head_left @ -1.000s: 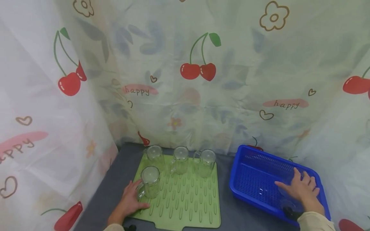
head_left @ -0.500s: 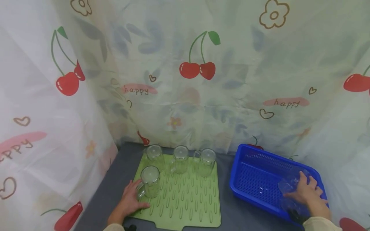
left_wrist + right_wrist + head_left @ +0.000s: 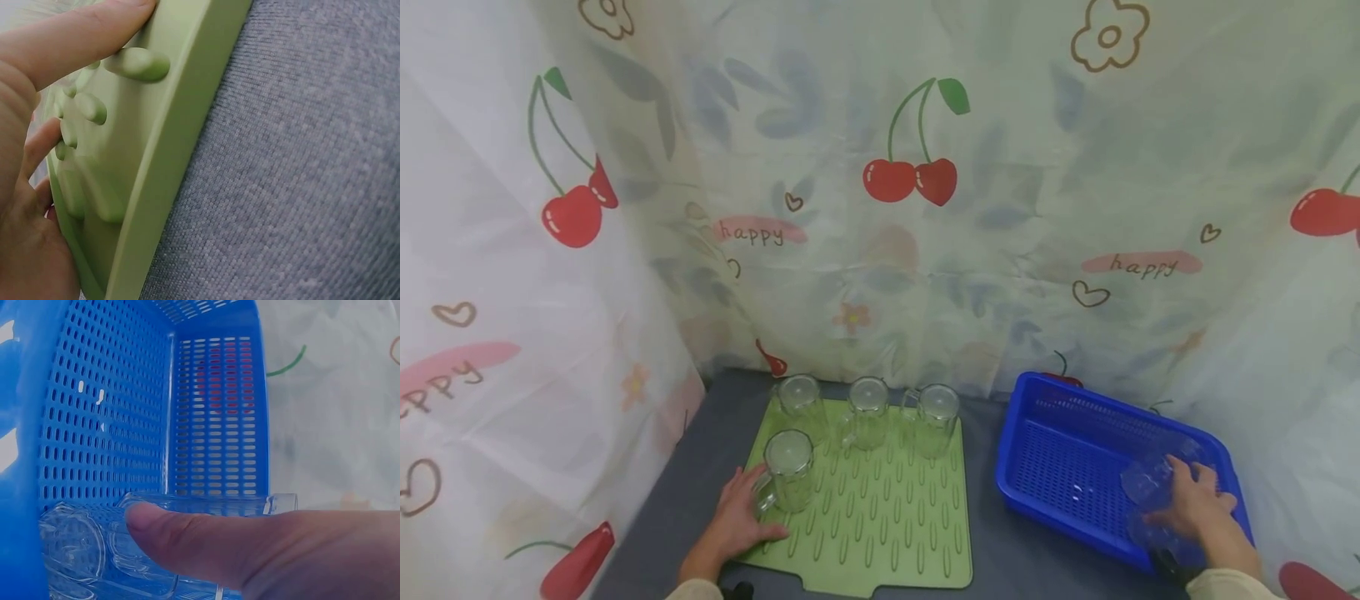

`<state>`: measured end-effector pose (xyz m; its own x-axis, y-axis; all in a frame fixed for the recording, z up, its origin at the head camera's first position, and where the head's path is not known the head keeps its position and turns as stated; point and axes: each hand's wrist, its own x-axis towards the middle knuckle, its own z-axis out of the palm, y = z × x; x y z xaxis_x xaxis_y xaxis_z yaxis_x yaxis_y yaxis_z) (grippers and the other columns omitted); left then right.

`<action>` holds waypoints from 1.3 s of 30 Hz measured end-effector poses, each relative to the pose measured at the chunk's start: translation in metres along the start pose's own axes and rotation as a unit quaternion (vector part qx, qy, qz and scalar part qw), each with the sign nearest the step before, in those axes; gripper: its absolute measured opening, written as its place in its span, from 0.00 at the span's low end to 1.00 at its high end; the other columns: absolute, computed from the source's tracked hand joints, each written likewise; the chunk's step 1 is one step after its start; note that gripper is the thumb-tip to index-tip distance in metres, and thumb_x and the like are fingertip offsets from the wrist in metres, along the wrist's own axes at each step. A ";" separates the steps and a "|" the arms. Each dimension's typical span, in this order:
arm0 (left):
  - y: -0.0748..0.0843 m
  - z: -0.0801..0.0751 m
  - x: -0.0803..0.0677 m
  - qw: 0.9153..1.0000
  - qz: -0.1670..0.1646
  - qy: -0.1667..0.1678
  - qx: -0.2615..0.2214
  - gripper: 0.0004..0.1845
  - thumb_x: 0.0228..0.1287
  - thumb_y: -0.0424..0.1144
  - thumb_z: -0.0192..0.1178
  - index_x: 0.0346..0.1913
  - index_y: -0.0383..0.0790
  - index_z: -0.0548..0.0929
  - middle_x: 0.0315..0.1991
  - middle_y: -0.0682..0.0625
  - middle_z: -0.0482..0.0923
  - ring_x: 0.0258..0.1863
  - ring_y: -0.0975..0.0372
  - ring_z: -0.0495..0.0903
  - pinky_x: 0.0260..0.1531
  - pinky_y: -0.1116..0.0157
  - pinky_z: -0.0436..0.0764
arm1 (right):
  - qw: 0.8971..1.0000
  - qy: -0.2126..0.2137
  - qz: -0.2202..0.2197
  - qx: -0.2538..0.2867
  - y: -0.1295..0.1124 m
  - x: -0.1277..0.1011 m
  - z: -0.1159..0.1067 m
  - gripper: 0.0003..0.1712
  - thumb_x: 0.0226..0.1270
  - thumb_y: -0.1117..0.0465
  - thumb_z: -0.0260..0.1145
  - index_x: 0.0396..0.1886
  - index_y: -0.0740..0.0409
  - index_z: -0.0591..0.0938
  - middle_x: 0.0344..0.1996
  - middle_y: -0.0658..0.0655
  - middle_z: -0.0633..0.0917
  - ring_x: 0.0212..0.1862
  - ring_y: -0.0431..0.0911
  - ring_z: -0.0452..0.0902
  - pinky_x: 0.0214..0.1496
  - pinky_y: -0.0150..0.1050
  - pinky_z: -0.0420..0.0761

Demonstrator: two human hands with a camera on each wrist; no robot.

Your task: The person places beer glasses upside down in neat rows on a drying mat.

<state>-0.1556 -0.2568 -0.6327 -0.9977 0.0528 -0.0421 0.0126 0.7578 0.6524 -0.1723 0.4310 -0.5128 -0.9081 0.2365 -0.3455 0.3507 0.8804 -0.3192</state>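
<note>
My right hand [image 3: 1206, 510] is down in the blue basket [image 3: 1067, 529], fingers bent over a clear glass mug [image 3: 206, 503]. In the right wrist view its thumb [image 3: 194, 540] lies across that mug; the other fingers are hidden there. A second glass mug [image 3: 72, 544] lies close beside it. My left hand [image 3: 737, 521] rests at the left edge of the green drying mat [image 3: 887, 546], thumb reaching over the ribbed surface and fingers by the handle of an upside-down glass mug [image 3: 790, 475]. It holds nothing.
Along the mat's back edge stand three more upside-down glass mugs: left [image 3: 802, 408], middle [image 3: 869, 417] and right [image 3: 937, 421]. Grey cloth [image 3: 992, 542] covers the table. A cherry-print curtain [image 3: 820, 167] encloses the back and sides.
My right hand has lowered to the right and toward me inside the basket, its spread fingers now bent over a glass mug. The left hand stays in place.
</note>
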 end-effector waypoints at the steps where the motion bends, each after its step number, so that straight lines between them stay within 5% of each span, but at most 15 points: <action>1: 0.001 0.000 0.000 1.000 0.000 0.000 -0.003 0.67 0.30 0.54 0.87 0.76 0.35 0.63 0.74 0.27 0.63 0.77 0.27 0.48 0.72 0.28 0.52 | 1.000 0.001 -0.001 0.000 0.000 0.000 0.000 0.70 0.45 0.55 0.85 0.76 0.70 0.47 0.68 0.87 0.39 0.60 0.92 0.44 0.54 0.84 0.65; 15: 0.000 0.001 0.000 1.000 0.005 -0.007 -0.007 0.67 0.31 0.54 0.87 0.77 0.35 0.63 0.75 0.29 0.63 0.78 0.27 0.46 0.72 0.27 0.51 | 1.000 -0.002 0.008 0.011 -0.001 -0.006 0.000 0.72 0.49 0.56 0.83 0.80 0.67 0.43 0.70 0.85 0.39 0.63 0.90 0.42 0.56 0.84 0.64; 27: 0.000 0.000 -0.001 1.000 0.007 0.002 0.001 0.67 0.30 0.55 0.87 0.76 0.34 0.64 0.75 0.31 0.64 0.77 0.28 0.48 0.72 0.28 0.53 | 0.996 0.040 -0.077 -0.014 -0.001 -0.013 -0.009 0.68 0.50 0.51 0.82 0.76 0.75 0.48 0.67 0.89 0.43 0.60 0.90 0.47 0.58 0.80 0.54; 34: 0.000 0.000 0.000 1.000 0.015 0.001 0.001 0.67 0.30 0.55 0.87 0.76 0.33 0.64 0.75 0.32 0.65 0.77 0.27 0.47 0.73 0.29 0.50 | 0.995 0.056 -0.074 -0.024 -0.007 -0.024 -0.020 0.67 0.52 0.44 0.80 0.76 0.72 0.50 0.64 0.90 0.49 0.57 0.91 0.52 0.54 0.80 0.64; 39: 0.000 0.000 0.000 1.000 0.013 0.003 -0.001 0.67 0.30 0.55 0.87 0.76 0.33 0.64 0.75 0.32 0.64 0.78 0.28 0.47 0.73 0.29 0.50 | 0.991 0.075 -0.098 -0.042 -0.010 -0.029 -0.027 0.64 0.53 0.40 0.79 0.73 0.74 0.55 0.60 0.91 0.55 0.58 0.87 0.53 0.57 0.78 0.61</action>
<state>-0.1552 -0.2571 -0.6331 -0.9974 0.0689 -0.0205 0.0387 0.7550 0.6546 -0.1556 0.4260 -0.4756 -0.9829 0.1103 -0.1473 0.1495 0.9454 -0.2895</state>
